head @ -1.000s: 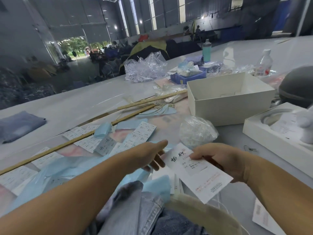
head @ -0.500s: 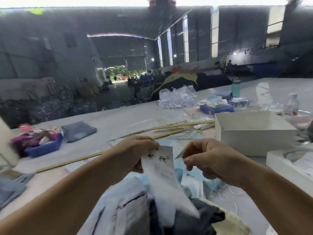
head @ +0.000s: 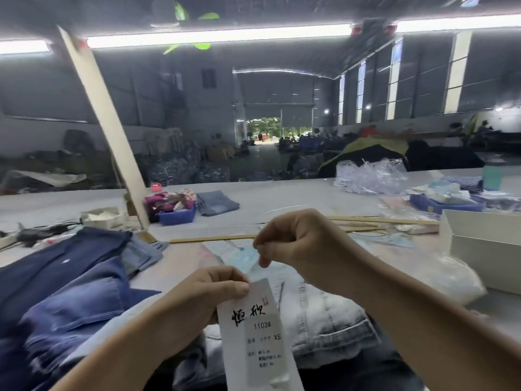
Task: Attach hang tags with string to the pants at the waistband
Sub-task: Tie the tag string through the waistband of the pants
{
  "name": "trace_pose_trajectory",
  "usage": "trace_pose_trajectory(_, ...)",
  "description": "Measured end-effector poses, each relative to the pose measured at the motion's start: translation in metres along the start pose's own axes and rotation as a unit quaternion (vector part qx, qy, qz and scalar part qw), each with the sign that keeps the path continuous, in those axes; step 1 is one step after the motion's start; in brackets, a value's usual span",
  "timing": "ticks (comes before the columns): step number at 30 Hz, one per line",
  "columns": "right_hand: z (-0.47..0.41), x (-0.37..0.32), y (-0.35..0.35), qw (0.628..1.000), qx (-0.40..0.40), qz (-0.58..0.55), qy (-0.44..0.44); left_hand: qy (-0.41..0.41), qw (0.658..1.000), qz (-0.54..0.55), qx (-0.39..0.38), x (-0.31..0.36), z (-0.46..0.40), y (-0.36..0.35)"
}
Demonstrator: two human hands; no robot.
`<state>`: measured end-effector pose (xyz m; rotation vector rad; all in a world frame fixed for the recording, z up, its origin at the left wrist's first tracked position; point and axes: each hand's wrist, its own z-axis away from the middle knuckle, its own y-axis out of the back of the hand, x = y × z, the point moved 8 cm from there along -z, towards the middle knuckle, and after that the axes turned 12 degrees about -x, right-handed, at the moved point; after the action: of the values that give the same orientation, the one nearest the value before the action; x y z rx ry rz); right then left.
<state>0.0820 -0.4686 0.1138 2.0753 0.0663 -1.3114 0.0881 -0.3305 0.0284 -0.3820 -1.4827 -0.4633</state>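
The grey counter (head: 282, 198) is spanning the middle of the frame, with dark blue jeans (head: 56, 283) lying at lower left and pale washed pants (head: 324, 320) lying at lower centre. Over them the left hand (head: 203, 294) is pinching the top edge of a white hang tag (head: 256, 334) reading "1103#" and "XS". Above it, the right hand (head: 293, 238) is curling tight, fingertips pinched; any string there is too fine to make out.

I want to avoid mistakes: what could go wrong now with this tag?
The left hand pinches only the top corner of the hang tag, so it may slip or crease. The right hand is pinched shut above it, but no string is clearly visible; a thin string could drop onto the pale jeans.
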Motion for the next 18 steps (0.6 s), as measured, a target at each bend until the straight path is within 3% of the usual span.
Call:
trace_pose_trajectory(6, -0.022, 0.004, -0.036, 1.0, 0.008, 0.019, -0.019, -0.028, 0.999, 0.029, 0.0, -0.013, 0.012, 0.001)
trace_pose_trajectory(10, -0.019, 0.038, -0.042, 0.983, 0.006, -0.164, -0.077, -0.086, 0.991, 0.076, 0.065, -0.011, 0.013, 0.021)
trace_pose_trajectory(14, -0.012, 0.075, -0.046, 0.948, 0.052, -0.291, -0.118, -0.125, 0.982, 0.05, 0.131, -0.012, 0.014, 0.035)
trace_pose_trajectory(18, -0.009, 0.081, -0.07, 0.96, -0.008, -0.245, -0.134, -0.125, 0.979, 0.093, 0.128, -0.028, 0.011, 0.03)
